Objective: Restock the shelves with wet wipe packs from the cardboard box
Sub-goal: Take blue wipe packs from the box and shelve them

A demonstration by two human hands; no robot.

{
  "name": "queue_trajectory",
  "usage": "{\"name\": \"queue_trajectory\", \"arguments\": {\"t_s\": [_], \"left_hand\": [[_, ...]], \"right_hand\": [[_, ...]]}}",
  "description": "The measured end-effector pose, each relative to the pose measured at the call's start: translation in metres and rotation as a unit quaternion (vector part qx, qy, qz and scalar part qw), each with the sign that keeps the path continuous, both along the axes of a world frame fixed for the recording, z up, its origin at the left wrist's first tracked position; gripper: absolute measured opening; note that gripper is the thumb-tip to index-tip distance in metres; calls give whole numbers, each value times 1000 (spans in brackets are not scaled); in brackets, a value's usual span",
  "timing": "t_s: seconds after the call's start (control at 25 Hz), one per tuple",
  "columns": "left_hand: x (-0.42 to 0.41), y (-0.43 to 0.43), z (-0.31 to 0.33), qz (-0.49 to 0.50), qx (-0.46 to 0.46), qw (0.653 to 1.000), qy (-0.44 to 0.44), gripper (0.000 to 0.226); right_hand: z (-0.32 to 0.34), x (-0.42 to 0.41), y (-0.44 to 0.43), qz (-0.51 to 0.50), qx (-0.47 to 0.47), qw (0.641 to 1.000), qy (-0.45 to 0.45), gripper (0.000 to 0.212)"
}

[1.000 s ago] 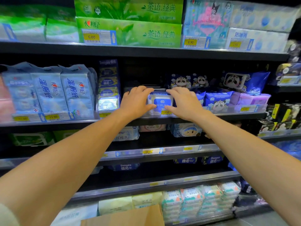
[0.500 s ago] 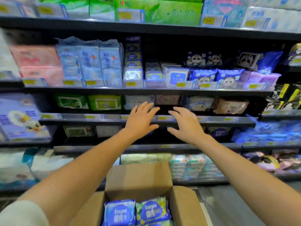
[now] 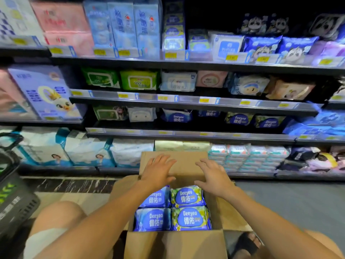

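An open cardboard box [image 3: 175, 243] stands on the floor between my knees, filled with blue and green Deeyeo wet wipe packs [image 3: 188, 218]. My left hand [image 3: 157, 171] and my right hand [image 3: 212, 176] hover over the far end of the box, palms down, fingers spread, holding nothing. Matching Deeyeo packs [image 3: 178, 116] lie on the third shelf [image 3: 186, 136]. A white and blue wipe pack [image 3: 226, 45] stands on the upper shelf.
Dark shelves full of tissue and wipe packs fill the view ahead. A grey shopping basket [image 3: 13, 199] sits at the left on the floor. Stacked small wipe packs [image 3: 248, 157] line the bottom shelf at the right. My sandalled foot [image 3: 246, 243] shows beside the box.
Both hands let go of the white and blue pack on the upper shelf and dropped down to the box. My view tilted down with them.
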State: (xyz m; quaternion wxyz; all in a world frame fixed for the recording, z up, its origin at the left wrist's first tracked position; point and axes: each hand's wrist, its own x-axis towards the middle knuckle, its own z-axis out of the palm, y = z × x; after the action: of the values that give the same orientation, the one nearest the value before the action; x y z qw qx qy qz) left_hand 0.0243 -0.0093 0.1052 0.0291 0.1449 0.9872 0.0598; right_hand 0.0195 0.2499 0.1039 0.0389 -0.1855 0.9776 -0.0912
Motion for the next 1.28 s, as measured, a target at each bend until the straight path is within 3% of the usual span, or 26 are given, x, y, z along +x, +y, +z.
{"name": "queue_trajectory", "arguments": {"t_s": [0.48,0.76,1.0,1.28], "left_hand": [[51,6,-111,-6,-11,990,-139,77],[50,3,-162,3,10,981,-192,76],[48,12,-188,4,37,975,-218,75],[44,11,-190,23,83,970,-227,72]], "right_hand": [[-114,50,-5,-12,56,982,-179,92],[-163,43,0,-39,27,961,-272,104],[-186,31,0,15,94,967,-235,101],[-189,21,5,15,31,961,-276,104]]}}
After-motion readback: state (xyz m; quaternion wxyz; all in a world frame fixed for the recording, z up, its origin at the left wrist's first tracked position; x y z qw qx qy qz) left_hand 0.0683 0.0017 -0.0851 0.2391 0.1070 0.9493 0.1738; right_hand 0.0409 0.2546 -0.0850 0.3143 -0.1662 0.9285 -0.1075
